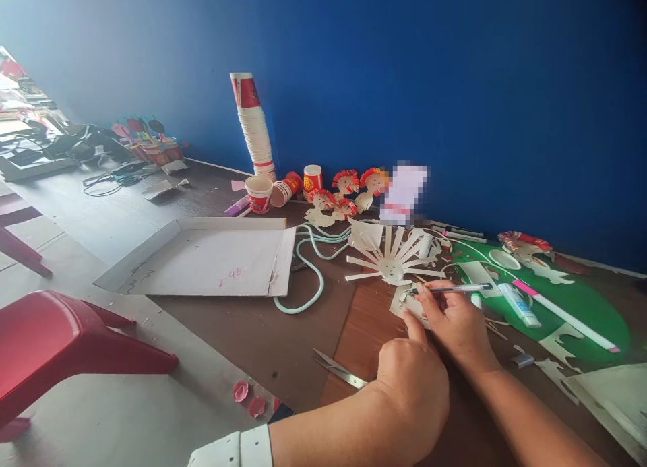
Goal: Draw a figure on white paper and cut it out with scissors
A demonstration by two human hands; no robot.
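Observation:
A pen [449, 289] is pinched in the fingers of my right hand [464, 329], its tip on a small off-white paper piece [399, 301] with dark marks. My left hand [412, 379] holds this paper down with its outstretched index finger while its other fingers are curled. Scissors [340, 369] lie beside my left wrist, their handles hidden behind the arm. Just beyond the paper is a cut paper cup [392, 270] with strips fanned outward and a small face drawn on its base.
A shallow white box [202, 258] lies left of a coiled pale cable [318, 288]. Behind stand a tall stack of paper cups [255, 133] and several red-fringed paper figures [346, 184]. A glue stick [519, 305] and a pink-capped marker [569, 317] lie on the green sheet [601, 319].

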